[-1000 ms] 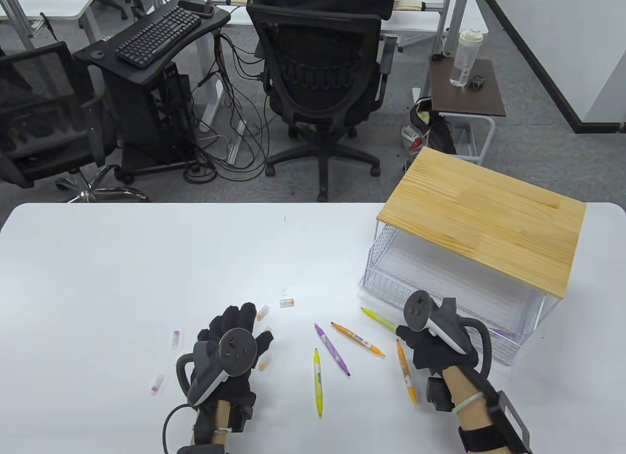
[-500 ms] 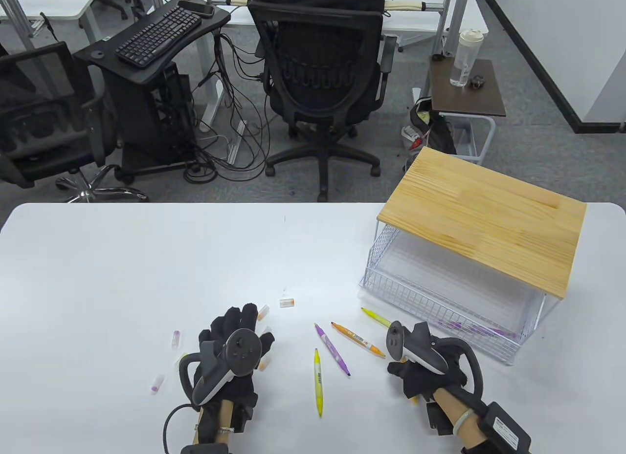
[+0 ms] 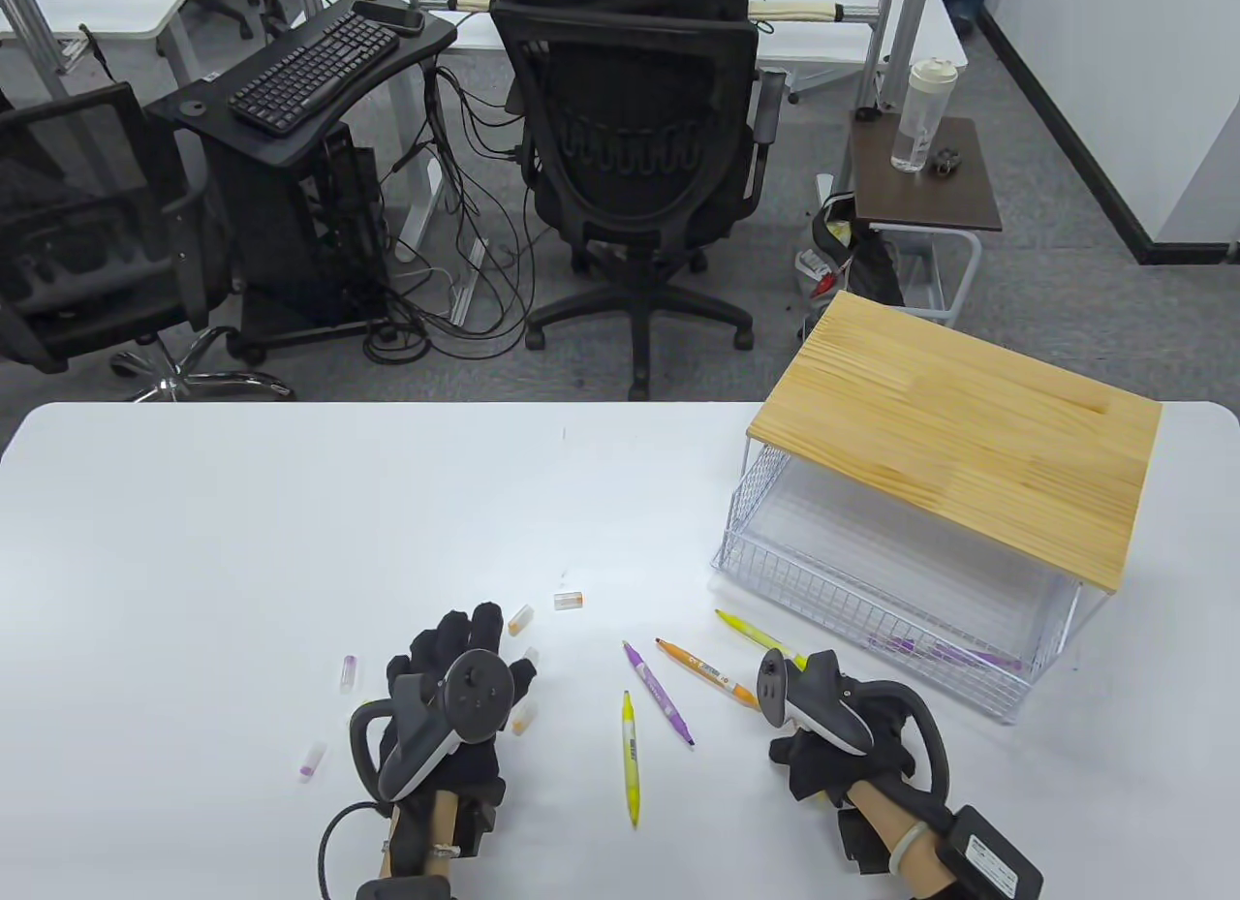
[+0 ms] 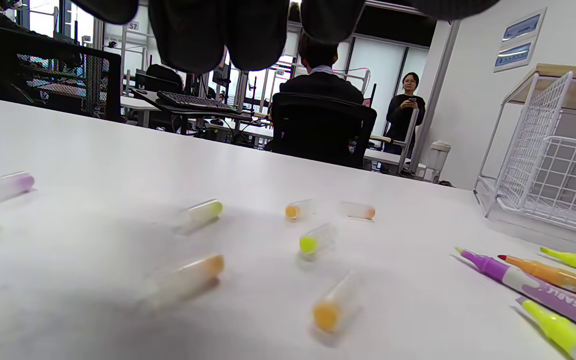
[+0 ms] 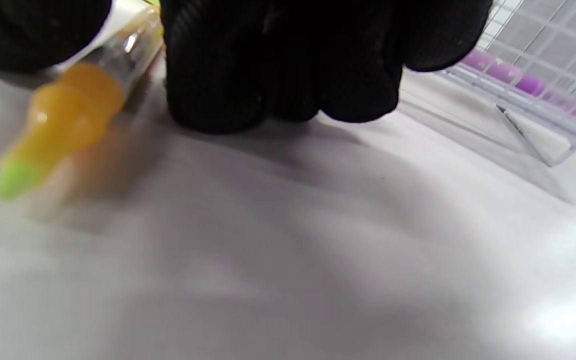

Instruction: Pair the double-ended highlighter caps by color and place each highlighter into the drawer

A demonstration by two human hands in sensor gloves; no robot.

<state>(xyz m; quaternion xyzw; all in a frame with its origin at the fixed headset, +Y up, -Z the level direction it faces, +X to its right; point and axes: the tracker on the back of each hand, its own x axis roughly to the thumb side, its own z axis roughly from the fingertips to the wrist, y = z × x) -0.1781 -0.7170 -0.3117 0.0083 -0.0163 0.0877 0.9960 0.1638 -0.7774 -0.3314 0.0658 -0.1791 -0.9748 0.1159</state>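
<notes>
The right hand [image 3: 841, 745] has drawn back from the drawer [image 3: 877, 595] toward the table's near edge and now sits over the orange pen that lay there; its fingers [image 5: 278, 65] curl round that orange pen [image 5: 68, 107], knuckles on the table [image 3: 291, 512], the pen's yellow-green tip poking out; the left hand [image 3: 455, 697] has barely shifted, fingers spread flat above the loose caps [image 4: 188, 277]; a purple pen [image 3: 945, 653] lies in the drawer; on the table between the hands lie a yellow pen [image 3: 630, 757], another purple pen [image 3: 659, 695], another orange pen [image 3: 707, 672] and a second yellow pen [image 3: 756, 635] just beside the right hand.
</notes>
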